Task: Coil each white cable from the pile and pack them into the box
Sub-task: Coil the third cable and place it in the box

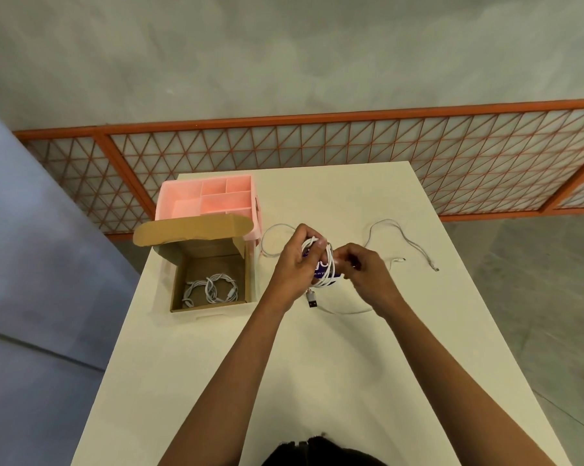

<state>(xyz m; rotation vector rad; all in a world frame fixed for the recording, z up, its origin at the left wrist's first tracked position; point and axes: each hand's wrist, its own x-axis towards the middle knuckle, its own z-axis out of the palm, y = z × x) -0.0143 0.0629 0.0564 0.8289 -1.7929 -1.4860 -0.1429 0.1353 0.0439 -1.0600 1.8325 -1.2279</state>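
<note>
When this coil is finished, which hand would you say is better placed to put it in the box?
Left, probably. The left hand grips the coil and is nearer the open box on that side; the right hand merely pinches it.

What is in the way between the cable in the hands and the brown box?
Nothing visible. The cable, held by the left hand and right hand, is right of the open box, whose flap is folded back. Only table lies between, and the coiled cables inside leave room.

There are two coiled cables (194, 290) (222, 286), one half-wound cable (325, 262), one loose cable (418, 249), one cardboard box (210, 247), one pink organizer (183, 210).
</note>
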